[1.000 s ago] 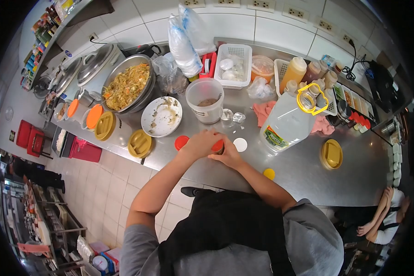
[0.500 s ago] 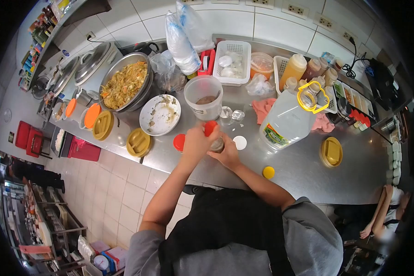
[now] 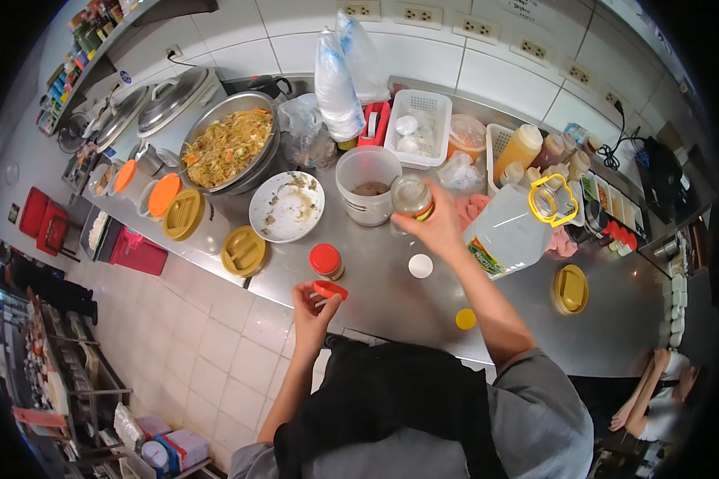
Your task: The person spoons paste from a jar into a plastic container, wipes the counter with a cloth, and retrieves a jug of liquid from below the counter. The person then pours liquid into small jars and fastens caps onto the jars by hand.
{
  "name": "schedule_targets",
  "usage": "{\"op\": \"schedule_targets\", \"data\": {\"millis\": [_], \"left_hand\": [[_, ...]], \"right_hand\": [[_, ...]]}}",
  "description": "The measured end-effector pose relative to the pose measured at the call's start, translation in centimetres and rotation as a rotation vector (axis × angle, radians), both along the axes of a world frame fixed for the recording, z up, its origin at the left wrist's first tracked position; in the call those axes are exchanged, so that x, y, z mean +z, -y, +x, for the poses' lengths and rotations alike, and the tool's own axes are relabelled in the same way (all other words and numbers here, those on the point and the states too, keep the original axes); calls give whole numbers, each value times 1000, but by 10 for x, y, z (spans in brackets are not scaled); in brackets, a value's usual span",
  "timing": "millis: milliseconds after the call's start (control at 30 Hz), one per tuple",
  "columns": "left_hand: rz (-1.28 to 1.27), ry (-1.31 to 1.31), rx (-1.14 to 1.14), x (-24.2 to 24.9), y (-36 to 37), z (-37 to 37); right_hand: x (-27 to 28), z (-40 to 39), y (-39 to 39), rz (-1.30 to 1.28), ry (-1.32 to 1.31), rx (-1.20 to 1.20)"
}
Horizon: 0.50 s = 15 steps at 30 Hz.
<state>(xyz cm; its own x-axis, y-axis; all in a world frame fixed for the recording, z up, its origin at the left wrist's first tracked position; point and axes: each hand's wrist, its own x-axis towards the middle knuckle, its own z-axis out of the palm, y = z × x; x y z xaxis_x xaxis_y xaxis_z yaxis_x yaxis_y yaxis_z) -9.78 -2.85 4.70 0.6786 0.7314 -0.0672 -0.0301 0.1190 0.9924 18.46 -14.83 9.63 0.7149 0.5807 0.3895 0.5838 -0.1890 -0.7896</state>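
Note:
My left hand pinches a red jar lid just over the front edge of the steel counter. In my right hand is a small glass jar, uncapped and raised beside a translucent plastic tub. Brown powder or granules lie at the bottom of that tub. Between my hands stands another jar with a red lid. A white round lid lies flat below my right hand. What the raised jar contains is hard to make out.
A soiled white bowl and a big steel bowl of noodles are to the left. On the right stand a large clear jug and squeeze bottles. A yellow cap lies near the front edge. Another person's arms show far right.
The red lid has come off the jar. My left hand has moved down and left with the lid, while my right hand has carried the jar up and right beside the tub.

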Motion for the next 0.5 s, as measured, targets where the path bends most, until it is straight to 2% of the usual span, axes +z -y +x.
{"op": "schedule_targets", "data": {"millis": [133,300,400,500], "left_hand": [[-19,-16,52,-4,4,-15],[24,-17,59,-9,5,-25],[36,-45,54,-10,5,-29],[34,-77,63,-9,7,-33]], "right_hand": [[38,15,-12,-88,215,-95],[41,40,-27,-314,309,-133],[47,38,-31,-441,489,-198],[52,38,-33,-509,558,-216]]}}
